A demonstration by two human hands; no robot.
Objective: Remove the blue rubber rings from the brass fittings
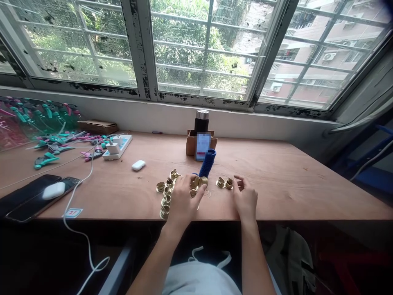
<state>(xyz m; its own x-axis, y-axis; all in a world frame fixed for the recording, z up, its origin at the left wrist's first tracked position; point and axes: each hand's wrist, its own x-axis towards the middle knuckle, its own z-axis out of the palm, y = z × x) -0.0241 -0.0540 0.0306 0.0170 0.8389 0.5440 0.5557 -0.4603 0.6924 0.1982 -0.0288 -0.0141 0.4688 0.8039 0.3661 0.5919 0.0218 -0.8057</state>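
Observation:
My left hand (184, 198) rests on the wooden table (291, 180) with its fingers closed round a small brass fitting (203, 181). That fitting sits at the end of a blue coiled hose (207, 162). Several more brass fittings (166, 194) lie in a loose row just left of this hand. My right hand (244, 196) lies to the right, fingers loosely spread and curled, holding nothing. Its fingertips are beside two brass fittings (224, 183) standing on the table.
A cardboard box (201, 144) with a black flask (202, 119) stands behind the hose. At the left are a power strip (118, 146), a white earbud case (138, 165), two phones (37, 196), a white cable (82, 180) and teal and pink tools (52, 143). A window runs along the back.

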